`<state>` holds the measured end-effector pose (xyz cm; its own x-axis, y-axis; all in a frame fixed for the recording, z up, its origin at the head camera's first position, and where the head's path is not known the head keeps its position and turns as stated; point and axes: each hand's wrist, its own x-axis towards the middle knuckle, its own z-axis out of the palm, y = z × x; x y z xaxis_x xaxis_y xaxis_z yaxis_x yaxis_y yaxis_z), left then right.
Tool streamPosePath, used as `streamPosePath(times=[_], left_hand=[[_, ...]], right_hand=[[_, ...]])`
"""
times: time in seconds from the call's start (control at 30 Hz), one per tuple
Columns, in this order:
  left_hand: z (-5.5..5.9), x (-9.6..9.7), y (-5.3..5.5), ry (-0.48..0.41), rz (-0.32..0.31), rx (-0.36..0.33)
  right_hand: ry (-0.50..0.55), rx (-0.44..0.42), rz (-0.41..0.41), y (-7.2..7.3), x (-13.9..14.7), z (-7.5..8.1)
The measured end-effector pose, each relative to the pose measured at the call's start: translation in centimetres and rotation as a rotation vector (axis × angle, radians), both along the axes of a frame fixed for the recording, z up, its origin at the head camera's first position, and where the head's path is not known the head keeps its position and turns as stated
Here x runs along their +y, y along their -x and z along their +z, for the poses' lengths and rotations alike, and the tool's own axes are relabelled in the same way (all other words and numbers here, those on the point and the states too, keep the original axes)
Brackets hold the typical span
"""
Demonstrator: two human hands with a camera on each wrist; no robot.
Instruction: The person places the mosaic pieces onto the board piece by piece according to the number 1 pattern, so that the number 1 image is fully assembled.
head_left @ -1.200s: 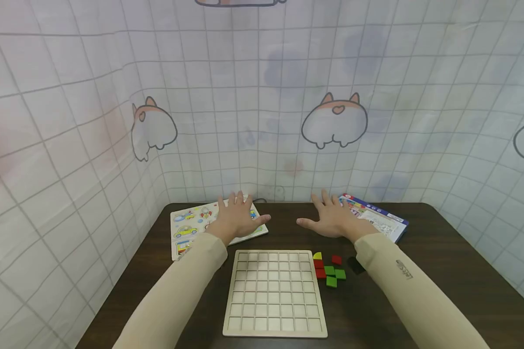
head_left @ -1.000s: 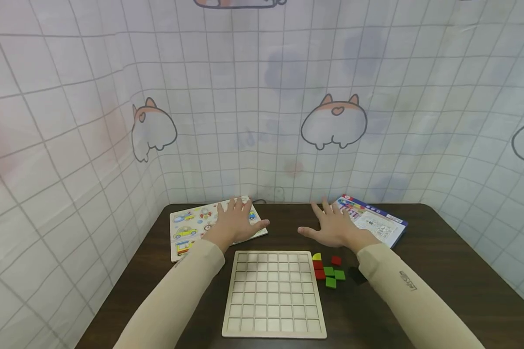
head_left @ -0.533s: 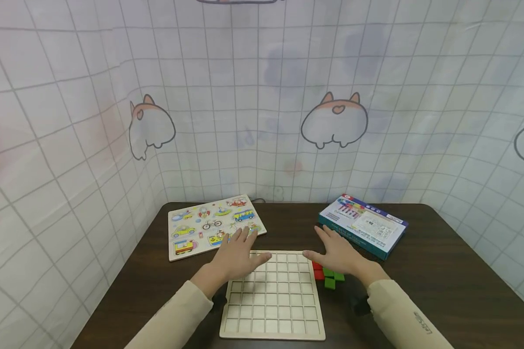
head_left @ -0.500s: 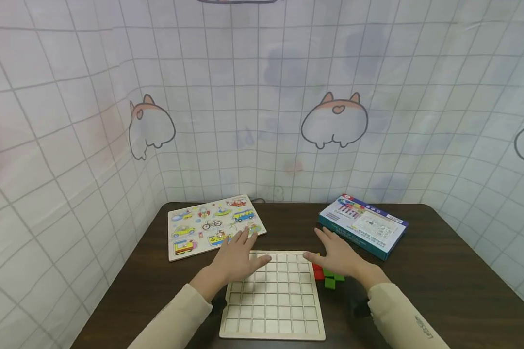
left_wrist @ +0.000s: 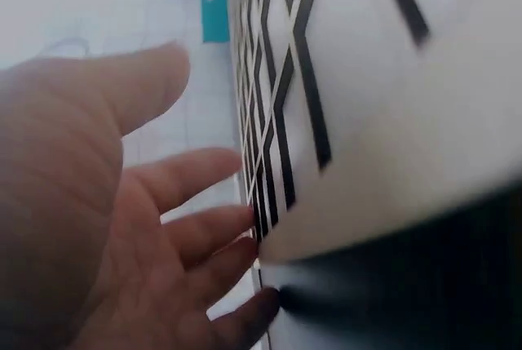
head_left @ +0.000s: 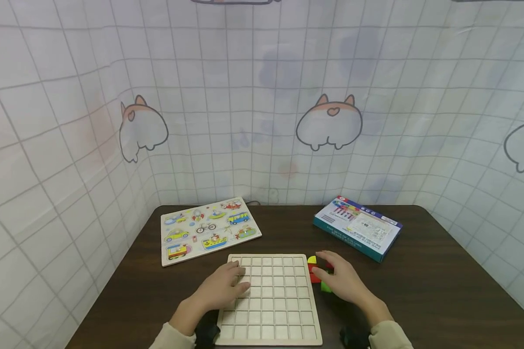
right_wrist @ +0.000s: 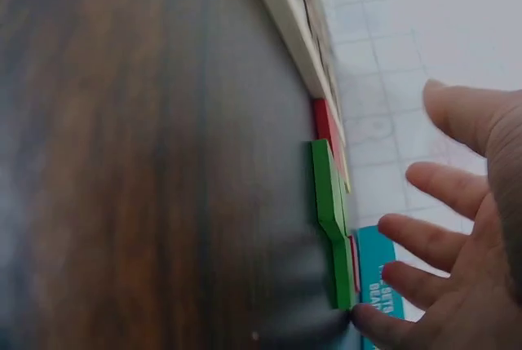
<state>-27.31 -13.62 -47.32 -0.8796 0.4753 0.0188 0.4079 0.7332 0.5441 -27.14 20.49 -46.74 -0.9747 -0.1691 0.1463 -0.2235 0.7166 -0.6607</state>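
Note:
A pale wooden board (head_left: 276,305) divided into square cells lies on the dark table. My left hand (head_left: 221,287) is over its left edge, fingers relaxed and slightly bent; in the left wrist view the fingertips reach the board's border, though contact is hard to tell. Beside the board's right edge are small tiles: a yellow rounded one (head_left: 312,260), red ones (head_left: 313,278) and green ones (right_wrist: 328,191). Above these tiles hovers my right hand (head_left: 344,281), partly hiding them, with thumb and fingers spread and nothing held. Its little fingertip is close to a green tile in the right wrist view.
A picture puzzle board (head_left: 206,228) with vehicles lies at the back left. A teal and white box (head_left: 358,227) is at the back right, beyond my right hand. Behind the table (head_left: 436,291) hangs a white grid-patterned curtain (head_left: 262,106) with cartoon animals.
Both hands have drawn back toward me and lowered from the far part of the table, the left to the wooden board's left edge, the right over the tiles. The puzzle board and box are uncovered.

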Motion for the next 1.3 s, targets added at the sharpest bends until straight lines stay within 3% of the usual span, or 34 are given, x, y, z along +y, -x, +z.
streamPosePath(times=[0.17,0.4,0.63,0.87,1.3], left_hand=[[-0.5,-1.5,0.2,-0.078,-0.041,-0.060],[-0.9,-3.4,-0.1,-0.174,-0.063,-0.136],[-1.5,-5.0,-1.1,-0.234,-0.087,-0.186],[-1.7,-4.5,-1.0,-0.192,-0.053,-0.130],[-1.5,-4.3,-1.3,-0.177,-0.026,-0.102]], right_hand=[[0.054,-0.008,-0.024,0.8,0.8,-1.2],[0.184,0.021,-0.180,2.7,1.9,-3.1],[0.081,0.136,-0.128,3.5,1.6,-3.7],[-0.088,0.184,-0.069,3.8,0.8,-3.6],[-0.129,0.199,-0.075,4.0,0.7,-4.0]])
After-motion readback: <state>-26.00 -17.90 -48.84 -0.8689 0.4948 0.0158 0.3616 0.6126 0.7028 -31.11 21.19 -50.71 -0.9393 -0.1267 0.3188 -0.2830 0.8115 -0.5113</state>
